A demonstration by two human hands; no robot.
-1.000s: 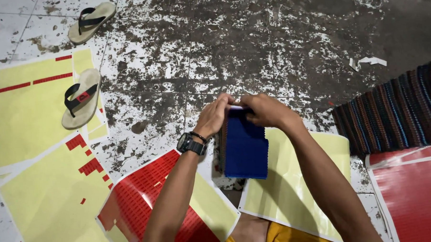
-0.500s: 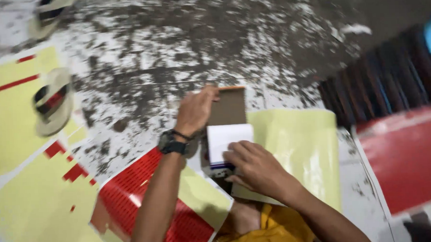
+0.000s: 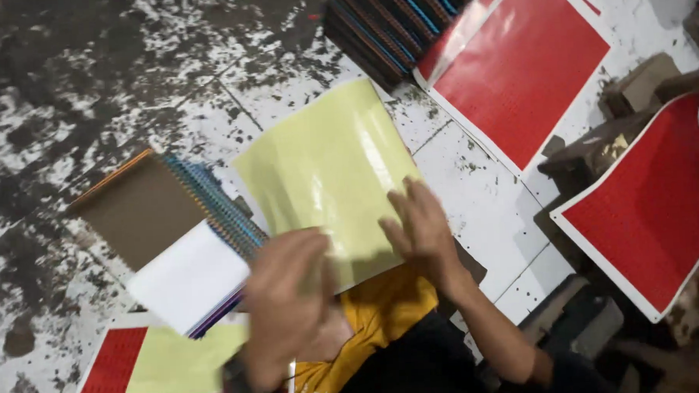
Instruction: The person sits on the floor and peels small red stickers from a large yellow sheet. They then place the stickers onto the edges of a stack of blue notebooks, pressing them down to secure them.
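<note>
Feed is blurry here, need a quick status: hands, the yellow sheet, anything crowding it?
Left hand blurred at near edge of yellow sheet, grip unclear. Right hand open, flat on the sheet. Notebook stack lies right beside it, to the left.

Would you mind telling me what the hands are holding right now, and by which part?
Both hands are on the yellow sheet at its near edge: the right hand lies flat on it, the blurred left hand at its near-left corner. A true grip cannot be told.

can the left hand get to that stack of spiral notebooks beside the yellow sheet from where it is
Probably yes. The left hand, blurred, sits at the yellow sheet's lower edge, right beside the stack of spiral notebooks, with nothing visible lying between them.
</note>
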